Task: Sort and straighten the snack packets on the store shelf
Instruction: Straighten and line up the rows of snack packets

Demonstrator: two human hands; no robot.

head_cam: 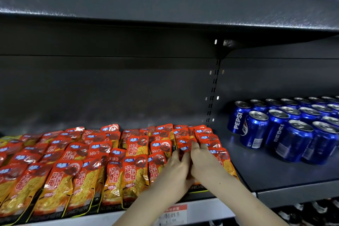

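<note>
**Location.** The snack packets [135,169] lie in overlapping rows, tops toward the back, covering the shelf [205,205] from its left edge almost to its right end. The packet [184,149] in work sits in the row nearest the front right corner of the shelf. Drink cans [286,130] stand on the neighbouring shelf section to the right, well apart from the packets.

**Grip state.** The left grip [176,169] and the right grip [203,159] are side by side and touching. The fingers of both are curled down onto the packet, one grip at each side of it. The thumbs are hidden, so whether they pinch from beneath cannot be told.

**Handling properties (judged).**
- Weight: light; one grip would carry a packet.
- Body: soft foil pouch, likely to flex and crumple under pressure.
- Surface: glossy, so probably slippery. Stacked packets may slide over one another.
- Contents: possibly crushable; keep pressure low.

**Where to take hold.** Hold the flat sealed margins at the top or sides, not the filled middle. To straighten a row, press with flat fingers along the side edges and square them to the front edge of the shelf.
</note>
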